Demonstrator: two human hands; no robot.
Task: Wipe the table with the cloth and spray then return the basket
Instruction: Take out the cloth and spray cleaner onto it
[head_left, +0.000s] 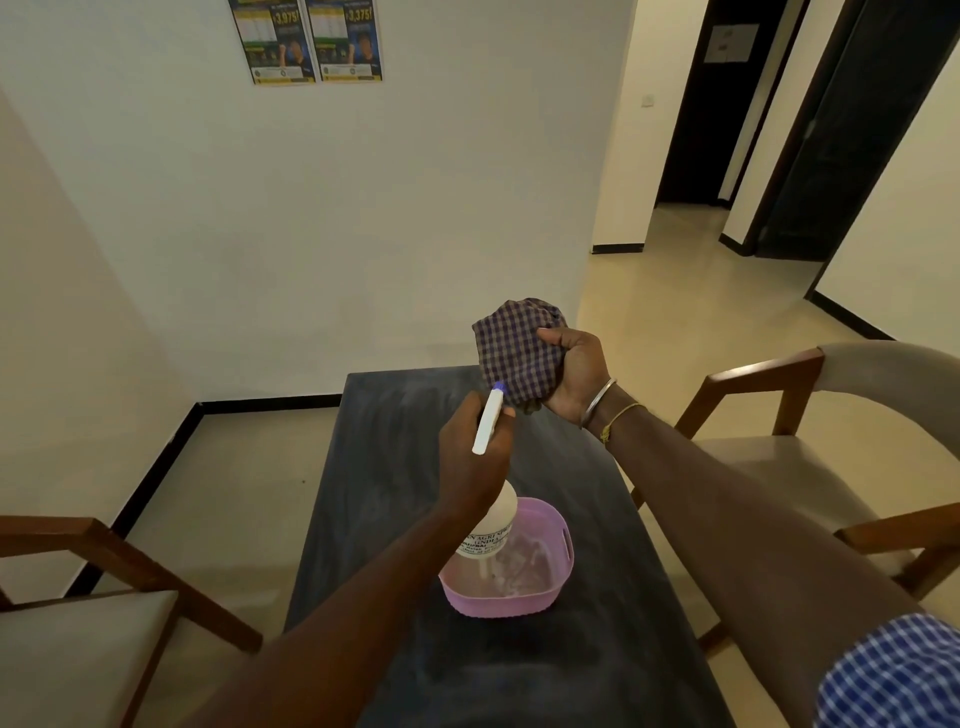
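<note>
blue check sleeve (893, 675) at near right corner, on the right arm. dark table (545, 675) runs away from the camera, both forearms over it. wooden chair (104, 597) near left, second chair (779, 415) at right, both beside the table. pink basket (493, 603) sits on the table about midway, just right of the left forearm. spray bottle (498, 519) is held tilted, with its clear base over the basket; cannot tell if it touches the basket. left hand (470, 457) has its fingers curled round the bottle neck, and the white head sticks out above the fist. blue nozzle tip is just beside the cloth (514, 348), aimed at it. right hand (576, 369) grips the bunched check cloth, fingers and thumb wrapped round it, up above the far end of the table. two bangles (605, 402) on the right wrist. beyond is a white wall with two posters (311, 41) high up. dark doorway (691, 130) far right.
</note>
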